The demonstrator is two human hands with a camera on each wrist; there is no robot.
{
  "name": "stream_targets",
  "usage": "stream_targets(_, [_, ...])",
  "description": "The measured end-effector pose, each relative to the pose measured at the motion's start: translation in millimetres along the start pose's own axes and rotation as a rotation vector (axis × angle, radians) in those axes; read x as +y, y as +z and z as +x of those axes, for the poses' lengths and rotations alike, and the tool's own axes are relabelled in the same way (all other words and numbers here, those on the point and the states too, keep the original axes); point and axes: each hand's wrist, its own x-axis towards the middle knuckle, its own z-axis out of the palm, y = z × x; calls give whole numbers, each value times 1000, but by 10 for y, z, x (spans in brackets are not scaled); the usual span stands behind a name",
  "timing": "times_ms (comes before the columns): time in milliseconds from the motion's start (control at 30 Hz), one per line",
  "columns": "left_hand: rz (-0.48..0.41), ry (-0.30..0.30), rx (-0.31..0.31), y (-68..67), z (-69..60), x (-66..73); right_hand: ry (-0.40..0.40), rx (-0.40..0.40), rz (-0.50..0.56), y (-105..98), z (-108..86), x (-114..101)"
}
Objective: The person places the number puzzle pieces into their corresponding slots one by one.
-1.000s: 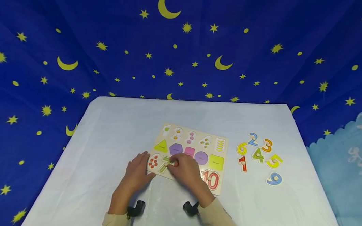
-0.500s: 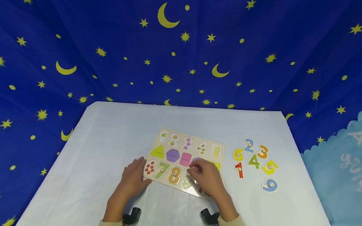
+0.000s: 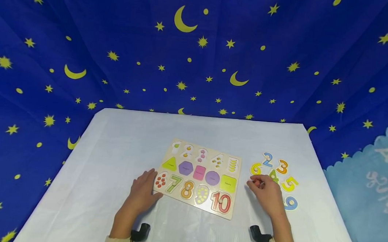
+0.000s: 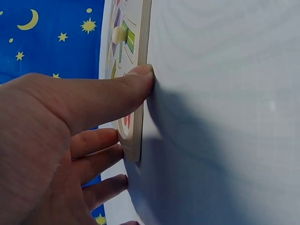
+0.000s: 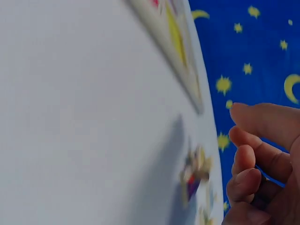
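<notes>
A: Which markings can be read, left to right?

B: On the wooden number puzzle board (image 3: 192, 202): the triangle (image 3: 170, 163) printed "Triangle", green 7 (image 3: 174, 184), orange 8 (image 3: 187, 189), red 10 (image 3: 221, 201), the square (image 3: 228, 181) printed "Square". Loose, farther right: yellow 6 (image 3: 256, 169), blue 2 (image 3: 267, 160), green 4 (image 3: 273, 175), orange 3 (image 3: 282, 167), yellow 5 (image 3: 290, 184), blue 9 (image 3: 290, 203).

A: The setting?

B: A white-covered table (image 3: 130, 139), the board at its near middle; a blue star-and-moon backdrop (image 3: 136, 34) beyond; a pale-blue cloth (image 3: 358, 195) at right lettered "A", its other script illegible.

A: The hands?

B: The left hand (image 3: 140, 193), fingers extended, touches the board's near-left corner, as half a second earlier. The right hand (image 3: 268, 195), earlier above the board, is now right of it, partly covering the 4 and 9; its fingers are loosely bent, no piece visible between them. Red 10, partly hidden before, is fully exposed.
</notes>
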Motion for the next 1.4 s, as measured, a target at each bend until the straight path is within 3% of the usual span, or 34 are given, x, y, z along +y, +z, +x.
stream_targets(300, [-6,-10,-4,-14,13,14,85,-4,-46,-96,32,185])
stream_targets(667, [-12,-12,-3,10,28,13,89,-6,-56,-67,7,258])
stream_targets(867, [-5,-22,-8,17,9,-3,100,-6,-36,-47,-17,237])
stream_targets(1067, [-8,-2,2,15,-3,-1,62,36,-35,-9,19,209])
stream_targets(1400, [-3,4,12,6,-13,8,51,54,29,86,140,10])
